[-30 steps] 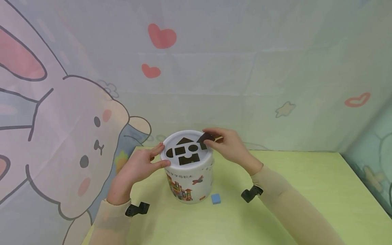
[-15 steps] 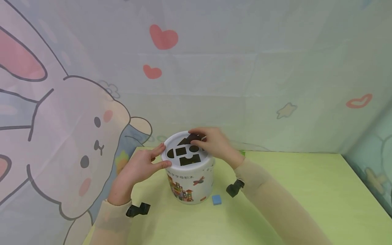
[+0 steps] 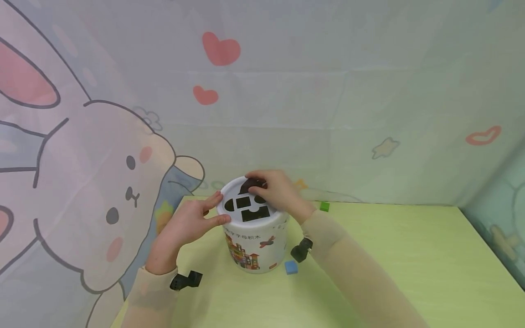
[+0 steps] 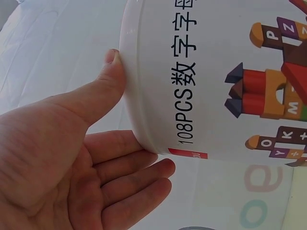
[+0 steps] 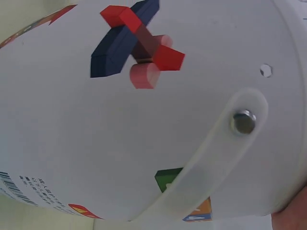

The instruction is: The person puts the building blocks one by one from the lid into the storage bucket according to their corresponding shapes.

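Observation:
A white toy-block bucket (image 3: 272,232) stands upright, its white lid (image 3: 262,223) pierced with dark shaped holes. My left hand (image 3: 186,225) rests on the rim at the left, thumb towards the near side. In the left wrist view this hand's (image 4: 53,139) thumb and fingers touch the rim, the lower fingers loosely extended. My right hand (image 3: 279,189) pinches a dark block (image 3: 249,185) close over the lid's far side, overlapping the triangular hole. In the right wrist view the bucket wall (image 5: 120,143) fills the frame and only an edge of this hand (image 5: 292,211) shows.
A small blue block (image 3: 291,267) lies beside the bucket's right front on the yellow-green table (image 3: 410,264). Near the table's back edge sits a green block (image 3: 324,206). A translucent handle (image 5: 206,148) hangs along the bucket's side. Behind is a printed cloth (image 3: 287,136).
My right hand has moved left across the lid with the dark block, from the right rim to the triangular hole. The green block has come into sight. My left hand stays on the rim.

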A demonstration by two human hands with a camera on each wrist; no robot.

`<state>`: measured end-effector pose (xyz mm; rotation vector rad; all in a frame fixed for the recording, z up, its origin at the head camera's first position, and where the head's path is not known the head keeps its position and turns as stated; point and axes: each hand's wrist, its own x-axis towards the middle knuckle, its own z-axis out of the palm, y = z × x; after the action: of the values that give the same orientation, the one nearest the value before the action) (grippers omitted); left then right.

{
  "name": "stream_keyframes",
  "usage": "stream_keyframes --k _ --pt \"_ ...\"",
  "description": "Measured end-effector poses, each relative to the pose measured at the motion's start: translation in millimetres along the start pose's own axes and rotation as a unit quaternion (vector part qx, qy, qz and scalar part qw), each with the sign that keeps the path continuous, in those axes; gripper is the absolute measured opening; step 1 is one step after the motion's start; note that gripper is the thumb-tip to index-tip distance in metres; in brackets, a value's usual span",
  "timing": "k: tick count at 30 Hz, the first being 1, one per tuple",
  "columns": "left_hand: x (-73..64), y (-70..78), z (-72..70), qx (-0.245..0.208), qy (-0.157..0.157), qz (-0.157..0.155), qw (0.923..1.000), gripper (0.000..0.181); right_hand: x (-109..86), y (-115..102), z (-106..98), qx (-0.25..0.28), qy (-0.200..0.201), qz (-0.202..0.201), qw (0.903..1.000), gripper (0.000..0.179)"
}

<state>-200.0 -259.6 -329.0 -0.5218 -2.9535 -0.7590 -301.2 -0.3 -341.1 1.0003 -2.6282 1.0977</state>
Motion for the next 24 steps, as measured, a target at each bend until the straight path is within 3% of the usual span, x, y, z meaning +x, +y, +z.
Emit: stream_keyframes --k 9,24 --pt "-0.5 -3.9 2.9 0.0 0.007 0.005 1.0 0.08 -0.2 -0.2 4.9 -0.051 -0.008 0.012 0.9986 0.041" --pt "-3.0 -5.7 3.1 -0.013 0.007 0.004 0.9999 0.08 -1.2 -2.6 8.9 -0.04 -0.008 0.029 0.9988 0.038"
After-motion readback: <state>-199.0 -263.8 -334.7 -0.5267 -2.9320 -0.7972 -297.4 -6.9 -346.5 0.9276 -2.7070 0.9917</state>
